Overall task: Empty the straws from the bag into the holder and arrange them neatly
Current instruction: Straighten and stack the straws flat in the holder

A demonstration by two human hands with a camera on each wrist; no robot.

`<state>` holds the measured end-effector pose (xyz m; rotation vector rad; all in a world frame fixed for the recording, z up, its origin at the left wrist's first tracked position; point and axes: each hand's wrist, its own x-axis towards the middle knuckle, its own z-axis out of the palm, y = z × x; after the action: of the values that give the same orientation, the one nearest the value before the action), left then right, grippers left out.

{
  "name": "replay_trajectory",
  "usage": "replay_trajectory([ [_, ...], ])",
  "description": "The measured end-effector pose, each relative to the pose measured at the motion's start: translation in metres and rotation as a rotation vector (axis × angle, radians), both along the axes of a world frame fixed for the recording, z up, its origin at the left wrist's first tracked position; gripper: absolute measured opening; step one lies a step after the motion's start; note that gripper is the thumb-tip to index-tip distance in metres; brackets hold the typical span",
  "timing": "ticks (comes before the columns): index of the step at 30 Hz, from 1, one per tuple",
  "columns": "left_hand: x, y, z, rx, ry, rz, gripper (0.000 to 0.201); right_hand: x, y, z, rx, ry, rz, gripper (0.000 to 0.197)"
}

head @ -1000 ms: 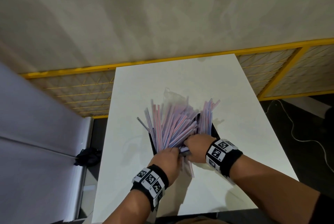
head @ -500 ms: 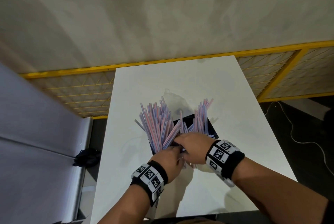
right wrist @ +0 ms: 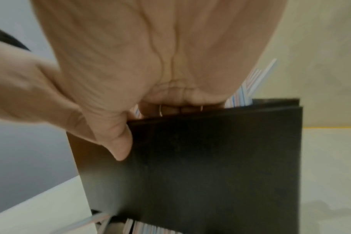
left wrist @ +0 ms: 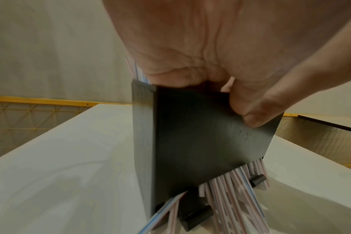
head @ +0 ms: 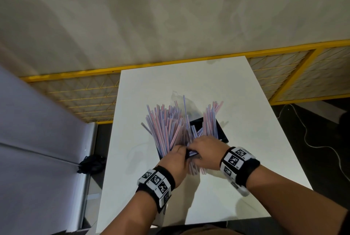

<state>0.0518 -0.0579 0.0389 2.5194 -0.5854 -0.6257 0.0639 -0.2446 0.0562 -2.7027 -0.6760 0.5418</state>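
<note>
Straws (head: 166,126) already stand in the black holder (head: 220,130) on the white table (head: 246,117), fanned into two loose bunches, so tidying looks underway. Both hands work at its near rim: the left hand (head: 175,160) and right hand (head: 207,151) each curl fingers in among the straws, thumbs pressed on the front wall. Next, I'd judge, the splayed bunches need gathering upright together, and the strays sticking out below need tucking in.

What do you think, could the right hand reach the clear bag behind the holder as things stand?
Probably not directly: the right hand grips the near wall of the holder, and the straws stand between it and the bag.
</note>
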Motion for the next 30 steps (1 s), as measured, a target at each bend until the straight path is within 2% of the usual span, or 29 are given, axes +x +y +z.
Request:
replay_trajectory([
  [4, 0.000, 0.008, 0.013, -0.033, -0.135, -0.015, 0.032, -0.024, -0.021, 0.007, 0.241, -0.141, -0.115, 0.026],
  [6, -0.002, 0.015, 0.020, -0.003, -0.184, 0.004, 0.027, -0.045, -0.036, 0.011, 0.338, -0.135, -0.219, 0.021],
  [9, -0.006, 0.026, 0.027, 0.108, -0.242, -0.003, 0.025, -0.076, -0.055, 0.003, 0.384, 0.051, -0.374, 0.026],
  [14, -0.014, 0.033, 0.024, 0.236, -0.209, 0.052, 0.026, -0.092, -0.057, -0.052, 0.422, 0.407, -0.668, 0.019],
  [17, -0.017, 0.029, 0.020, 0.271, -0.178, 0.101, 0.026, -0.082, -0.043, -0.082, 0.465, 0.473, -0.789, 0.017],
  [19, -0.017, 0.026, 0.019, 0.262, -0.155, 0.129, 0.025, -0.073, -0.032, -0.097, 0.405, 0.440, -0.820, 0.019],
  [23, -0.012, 0.025, 0.019, 0.235, -0.128, 0.149, 0.024, -0.059, -0.011, -0.108, 0.132, 0.339, -0.819, 0.042],
  [25, -0.009, 0.024, 0.020, 0.217, -0.115, 0.158, 0.024, -0.054, -0.003, -0.111, 0.050, 0.322, -0.844, 0.048],
  [28, -0.008, 0.022, 0.021, 0.215, -0.122, 0.168, 0.021, -0.051, 0.007, -0.117, 0.014, 0.344, -0.893, 0.049],
  [30, -0.008, 0.022, 0.020, 0.213, -0.135, 0.162, 0.019, -0.050, 0.014, -0.121, 0.086, 0.364, -0.950, 0.046],
])
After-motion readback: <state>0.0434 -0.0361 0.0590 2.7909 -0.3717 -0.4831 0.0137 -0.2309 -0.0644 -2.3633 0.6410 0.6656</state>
